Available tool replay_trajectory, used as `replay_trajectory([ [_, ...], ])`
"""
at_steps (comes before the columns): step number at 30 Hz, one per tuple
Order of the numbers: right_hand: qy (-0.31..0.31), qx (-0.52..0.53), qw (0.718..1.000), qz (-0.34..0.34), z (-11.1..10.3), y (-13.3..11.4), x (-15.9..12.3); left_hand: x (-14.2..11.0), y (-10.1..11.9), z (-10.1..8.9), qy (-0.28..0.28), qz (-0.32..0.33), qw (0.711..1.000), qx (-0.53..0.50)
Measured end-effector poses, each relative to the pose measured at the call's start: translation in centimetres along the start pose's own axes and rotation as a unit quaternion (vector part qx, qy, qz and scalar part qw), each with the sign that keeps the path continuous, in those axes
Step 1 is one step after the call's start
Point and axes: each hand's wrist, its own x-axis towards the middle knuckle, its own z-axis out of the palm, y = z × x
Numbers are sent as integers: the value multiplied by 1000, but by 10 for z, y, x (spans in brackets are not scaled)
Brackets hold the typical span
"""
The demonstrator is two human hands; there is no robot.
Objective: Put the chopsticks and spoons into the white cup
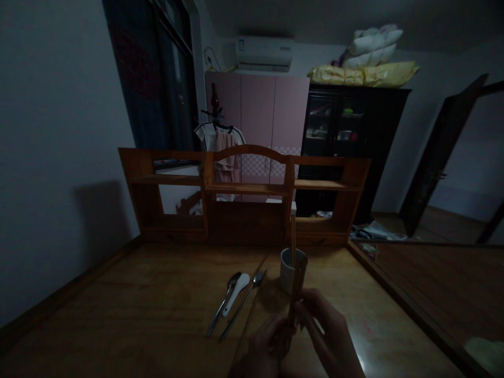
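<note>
Both my hands are low at the front of a wooden desk (137, 310). My right hand (328, 333) and my left hand (265, 346) are closed together on a bundle of wooden chopsticks (294, 294), held nearly upright. Just behind the hands stands a white cup (286, 270) with a chopstick (293, 236) standing up in it. Left of the cup lie two metal spoons (225, 302) (246, 302) and a white ceramic spoon (237, 293) on the desk top.
A wooden shelf unit (244, 194) stands along the desk's back edge. Behind it are a pink wardrobe (271, 110), a dark cabinet (350, 131) with bedding on top, a clothes rack and an air conditioner. An open door (441, 157) is at the right. The room is dim.
</note>
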Motion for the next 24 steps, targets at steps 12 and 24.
replay_trajectory([
  [12, 6, -35, 999, 14, 1, 2, 1, 3, -15, 0, 19, -69, 996, -47],
  [24, 17, -58, 998, 16, 2, 6, 3, 13, -38, 4, 31, -66, 994, -81],
])
